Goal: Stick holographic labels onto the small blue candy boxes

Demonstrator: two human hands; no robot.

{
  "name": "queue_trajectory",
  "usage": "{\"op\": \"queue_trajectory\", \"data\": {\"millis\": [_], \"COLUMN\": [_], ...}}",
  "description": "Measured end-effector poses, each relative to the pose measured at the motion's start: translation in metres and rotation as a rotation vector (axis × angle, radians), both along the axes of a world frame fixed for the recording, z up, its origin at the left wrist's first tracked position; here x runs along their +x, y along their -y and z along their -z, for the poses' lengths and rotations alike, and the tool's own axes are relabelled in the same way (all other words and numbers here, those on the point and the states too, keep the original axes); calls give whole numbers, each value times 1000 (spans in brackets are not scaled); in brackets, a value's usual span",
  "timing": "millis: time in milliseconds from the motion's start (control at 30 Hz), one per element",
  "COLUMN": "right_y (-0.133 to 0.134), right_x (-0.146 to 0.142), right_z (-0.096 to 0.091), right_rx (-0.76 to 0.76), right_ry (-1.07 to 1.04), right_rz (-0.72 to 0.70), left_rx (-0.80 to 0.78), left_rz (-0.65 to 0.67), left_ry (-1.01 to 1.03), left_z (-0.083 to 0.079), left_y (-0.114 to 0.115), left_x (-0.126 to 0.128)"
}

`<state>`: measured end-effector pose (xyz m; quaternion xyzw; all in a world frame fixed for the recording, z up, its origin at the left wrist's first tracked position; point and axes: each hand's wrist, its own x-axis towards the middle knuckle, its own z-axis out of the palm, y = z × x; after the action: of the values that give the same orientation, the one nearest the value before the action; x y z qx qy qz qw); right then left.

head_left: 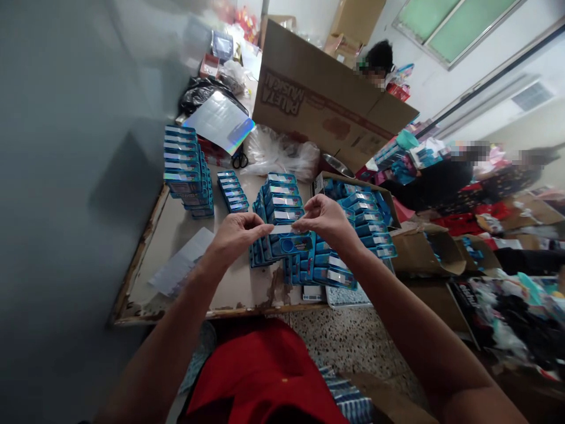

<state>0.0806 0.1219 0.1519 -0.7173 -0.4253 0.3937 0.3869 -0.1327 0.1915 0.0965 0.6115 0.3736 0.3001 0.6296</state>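
A small whitish sticker strip [282, 229] is stretched between my two hands, over the front boxes of a stack of blue boxes [282, 202]. My left hand [241, 231] pinches its left end between thumb and finger. At the other end, my right hand [324, 219] grips it the same way. Whether the strip touches the box beneath I cannot tell. Most boxes in this stack show a pale strip on their upper edge. More blue boxes [375, 227] are stacked just right of my right hand.
Further blue stacks [180, 156] and a short row [233, 193] stand at the left. A sticker sheet [183, 265] lies near the front edge. Behind are a shiny sheet [219, 122], scissors [239, 160], plastic bags [280, 152] and a big carton [326, 100]. Other people sit at the right.
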Motion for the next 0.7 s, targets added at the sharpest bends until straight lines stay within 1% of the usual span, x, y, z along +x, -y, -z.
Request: {"op": "queue_trajectory", "data": {"millis": [133,200,300,367,433,500,533,600,633,700], "right_y": [-2,-2,-1,1,5,9,11,17,21,34], "right_x": [1,-1,-4,-2,3,9,10,6,-1,-20], "right_z": [3,3,3,3,6,9,8,2,-4,-19], "right_rx": [-8,-19,-22,-22,-20,-42,-61,-58,-16,160], "right_ry": [63,111,245,379,536,630,646,661,676,695], "right_rz": [-13,-16,-22,-26,-3,20,21,22,33,56], "left_rx": [-37,-57,-72,-97,-139,-170,-178,-183,-179,-150], "left_rz": [8,-6,11,30,6,-59,-85,-118,-144,-281], "left_ry": [16,15,10,20,10,-28,-53,-110,-160,-369], "left_z": [2,7,21,33,47,64,76,104,120,152], "left_y": [5,5,4,6,12,20,22,21,17,3], "left_x": [0,2,7,13,21,28,30,26,17,-14]}}
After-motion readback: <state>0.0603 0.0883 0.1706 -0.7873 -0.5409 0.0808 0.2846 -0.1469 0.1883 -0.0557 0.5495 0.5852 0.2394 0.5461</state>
